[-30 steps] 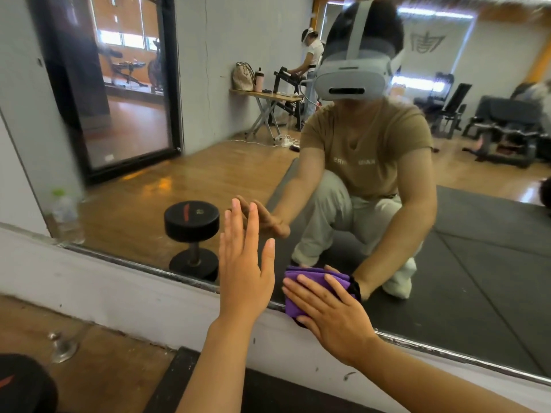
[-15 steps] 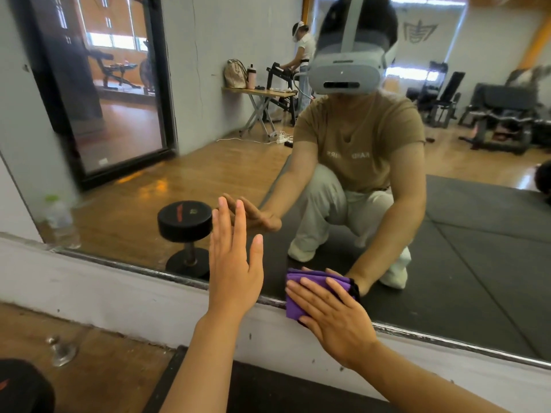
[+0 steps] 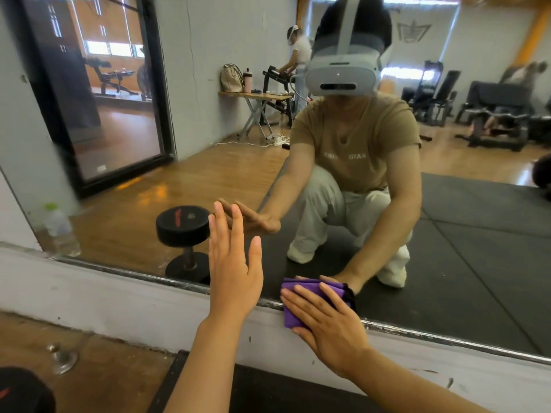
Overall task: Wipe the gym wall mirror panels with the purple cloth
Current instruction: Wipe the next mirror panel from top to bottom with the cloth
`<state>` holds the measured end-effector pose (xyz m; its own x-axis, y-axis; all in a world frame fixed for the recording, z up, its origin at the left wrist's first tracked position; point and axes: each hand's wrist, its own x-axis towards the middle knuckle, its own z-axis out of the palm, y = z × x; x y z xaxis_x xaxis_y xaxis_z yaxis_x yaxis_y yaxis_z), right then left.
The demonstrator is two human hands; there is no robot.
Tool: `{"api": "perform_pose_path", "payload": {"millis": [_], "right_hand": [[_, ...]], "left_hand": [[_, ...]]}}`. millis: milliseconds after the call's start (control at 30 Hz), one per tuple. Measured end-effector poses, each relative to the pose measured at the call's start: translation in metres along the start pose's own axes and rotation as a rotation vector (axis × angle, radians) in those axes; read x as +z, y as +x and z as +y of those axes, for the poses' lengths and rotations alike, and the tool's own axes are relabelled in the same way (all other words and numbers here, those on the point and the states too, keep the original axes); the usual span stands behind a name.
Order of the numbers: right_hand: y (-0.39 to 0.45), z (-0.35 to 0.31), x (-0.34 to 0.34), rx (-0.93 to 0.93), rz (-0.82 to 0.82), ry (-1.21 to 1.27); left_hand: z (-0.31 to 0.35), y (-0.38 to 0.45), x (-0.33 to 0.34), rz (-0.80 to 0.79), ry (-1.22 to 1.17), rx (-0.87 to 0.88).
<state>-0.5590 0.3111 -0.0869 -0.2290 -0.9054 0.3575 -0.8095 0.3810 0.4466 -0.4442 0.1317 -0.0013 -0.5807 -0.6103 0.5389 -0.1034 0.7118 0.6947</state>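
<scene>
Since a second ago little has changed: my right hand point(image 3: 325, 320) still presses the folded purple cloth point(image 3: 301, 299) flat against the bottom edge of the mirror point(image 3: 447, 263), and the cloth sits at much the same spot, straddling the metal strip point(image 3: 447, 338) where the glass meets the white wall base point(image 3: 119, 299). My fingers are straight and spread over the cloth, pressing it rather than gripping it. My left hand point(image 3: 235, 269) stays raised with the palm toward the glass, fingers straight and close together, holding nothing; I cannot tell whether the fingertips actually touch the mirror. My view has shifted a little, so both hands appear slightly lower and nearer the middle than before.

In the reflection I crouch on the black floor mat point(image 3: 477, 234) in a tan shirt. A dumbbell point(image 3: 183, 239) stands on end, reflected just left of my left hand. A clear plastic bottle with a green cap point(image 3: 58, 228) shows at the mirror's left edge; its contents are too blurred to judge. Farther back in the reflection a folding table point(image 3: 256, 98) carries a bag point(image 3: 232, 77) and a pink bottle point(image 3: 247, 76); what the bag holds is not visible.
</scene>
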Motion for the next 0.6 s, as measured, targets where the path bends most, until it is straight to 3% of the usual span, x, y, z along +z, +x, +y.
{"api": "perform_pose_path", "payload": {"millis": [167, 433, 600], "right_hand": [[0.024, -0.01, -0.005, 0.014, 0.081, -0.005], [-0.009, 0.073, -0.024, 0.049, 0.346, -0.178], [-0.022, 0.077, -0.017, 0.097, 0.354, -0.171]], "left_hand": [[-0.005, 0.002, -0.001, -0.013, 0.031, 0.017], [0.009, 0.0, 0.013, 0.06, 0.068, -0.037], [0.014, -0.002, 0.019, 0.078, 0.071, -0.063]]}}
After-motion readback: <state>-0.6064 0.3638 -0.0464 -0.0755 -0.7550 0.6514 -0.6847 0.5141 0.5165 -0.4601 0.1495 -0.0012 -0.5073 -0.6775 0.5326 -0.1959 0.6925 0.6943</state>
